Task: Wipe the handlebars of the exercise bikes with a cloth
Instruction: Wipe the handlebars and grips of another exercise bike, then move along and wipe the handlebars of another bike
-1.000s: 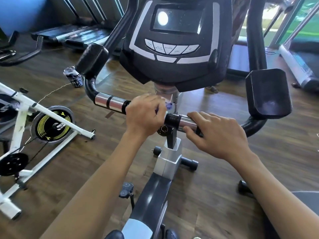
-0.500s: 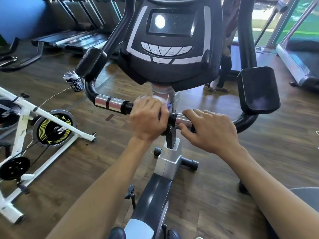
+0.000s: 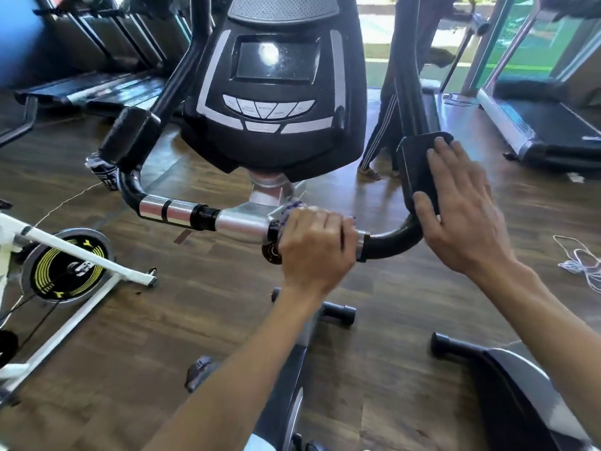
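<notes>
The exercise bike's handlebar (image 3: 182, 212) runs across the middle below the black console (image 3: 276, 92), with silver sensor sections and black curved ends. My left hand (image 3: 313, 249) is wrapped around the bar right of centre, gripping a purple-and-white cloth (image 3: 289, 208) that peeks out above my fingers. My right hand (image 3: 461, 213) is off the bar, fingers spread, resting flat on the black right arm pad (image 3: 414, 164). The left arm pad (image 3: 128, 139) stands untouched.
A white spin bike (image 3: 65, 255) stands at the left. Treadmills line the back left (image 3: 97, 89) and the right (image 3: 536, 125). A can (image 3: 104, 174) sits on the wooden floor. A person's legs (image 3: 380, 131) are behind the bike. A white cord (image 3: 579, 262) lies at right.
My left hand has slid with the cloth rightwards along the bar past the centre. My right hand has let go of the bar and moved up onto the right arm pad.
</notes>
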